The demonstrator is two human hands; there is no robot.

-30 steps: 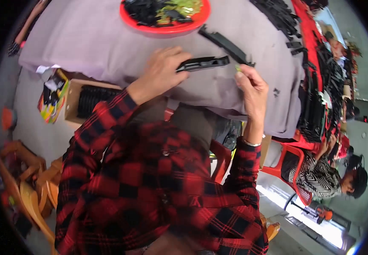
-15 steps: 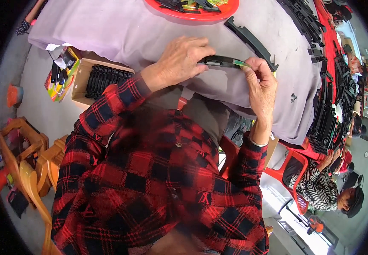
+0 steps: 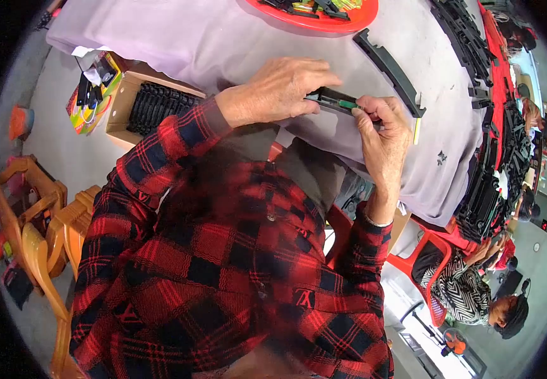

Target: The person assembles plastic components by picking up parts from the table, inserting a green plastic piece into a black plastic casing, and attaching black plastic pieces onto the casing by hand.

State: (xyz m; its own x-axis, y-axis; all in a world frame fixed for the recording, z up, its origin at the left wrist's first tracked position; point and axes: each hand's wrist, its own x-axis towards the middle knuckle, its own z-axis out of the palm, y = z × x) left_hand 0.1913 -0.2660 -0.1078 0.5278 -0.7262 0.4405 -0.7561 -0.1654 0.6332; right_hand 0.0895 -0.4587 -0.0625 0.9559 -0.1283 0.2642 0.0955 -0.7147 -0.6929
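Observation:
Between my hands is a long black plastic part (image 3: 329, 99) with a hollow channel along it, held just over the table's near edge. My left hand (image 3: 280, 90) has its left end between thumb and fingers, the fingers stretched out beyond it. At the other end my right hand (image 3: 384, 129) pinches the part with thumb and forefinger. A small green piece (image 3: 348, 104) lies in the channel next to my right fingertips; whether it is fastened there I cannot tell. A longer black plastic strip (image 3: 388, 71) rests on the cloth behind my right hand.
A red basin (image 3: 324, 24) of black and yellow-green pieces stands on the cloth-covered table (image 3: 179, 41). Left below is a cardboard box (image 3: 117, 120) of stacked black parts. More black parts (image 3: 463, 44) are heaped along the right. A person (image 3: 460, 287) sits at the lower right.
The black part has turned, so its hollow channel shows more. My right fingers have slid closer around the green piece. The left fingers have straightened. The whole view has shifted slightly.

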